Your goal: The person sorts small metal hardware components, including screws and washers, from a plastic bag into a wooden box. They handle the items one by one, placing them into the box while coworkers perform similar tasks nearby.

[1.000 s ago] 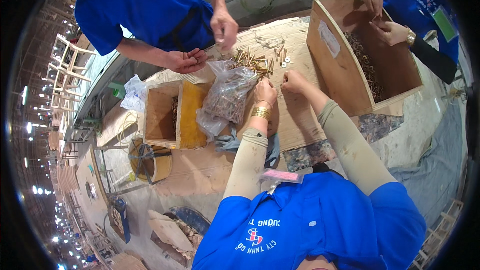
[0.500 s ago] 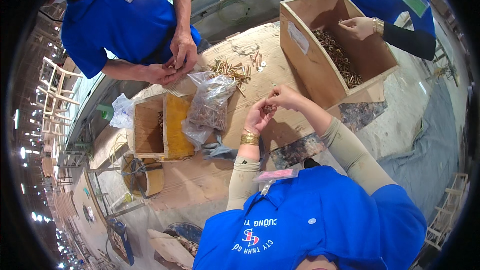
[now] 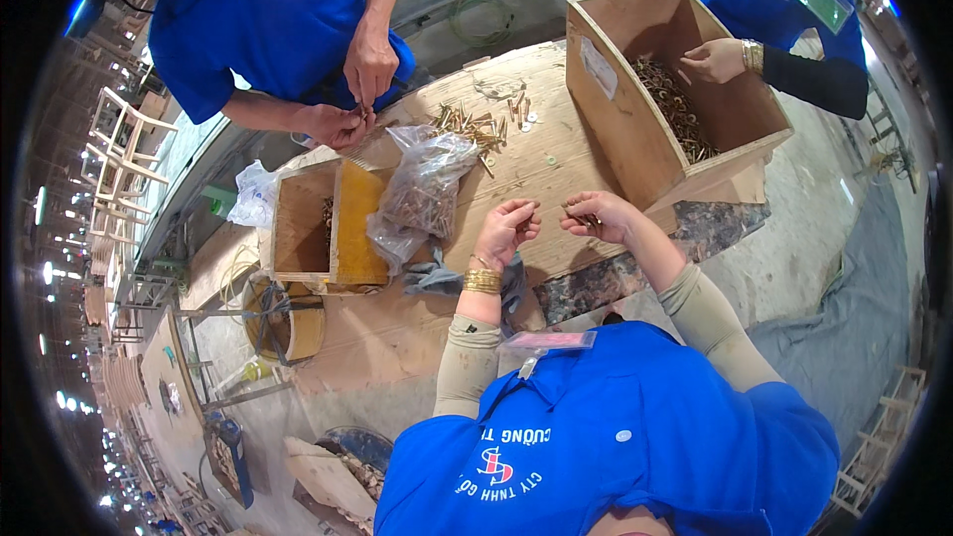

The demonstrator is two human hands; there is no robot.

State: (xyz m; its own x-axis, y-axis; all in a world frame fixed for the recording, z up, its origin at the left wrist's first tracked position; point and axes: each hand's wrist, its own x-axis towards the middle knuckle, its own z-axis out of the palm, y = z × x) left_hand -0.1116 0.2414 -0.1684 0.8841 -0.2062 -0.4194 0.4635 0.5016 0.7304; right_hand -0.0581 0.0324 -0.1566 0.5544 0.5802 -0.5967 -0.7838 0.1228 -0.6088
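Note:
Over the cardboard-covered worktop (image 3: 516,164), my left hand (image 3: 508,230) is closed, fingertips pinched on something too small to make out. A short gap separates it from my right hand (image 3: 602,216), whose fingers curl around a few small dark metal fasteners (image 3: 588,222). Beyond my hands lies a loose pile of brassy bolts (image 3: 462,127), with a few washers (image 3: 528,121) at its right. A clear plastic bag (image 3: 427,184) full of metal fasteners sits left of my left hand. To the right stands a large wooden bin (image 3: 625,129) holding many bolts (image 3: 667,104) with washers.
A smaller wooden box (image 3: 303,228) with a yellow side stands at left, a grey cloth (image 3: 437,276) beside it. Across the worktop, a co-worker's hands (image 3: 352,104) pinch a small piece. Another co-worker's hand (image 3: 715,60) reaches into the large bin.
My hands have moved apart from each other, the left closing its palm and the right drawing away to the right. The far-left co-worker's hands have shifted slightly.

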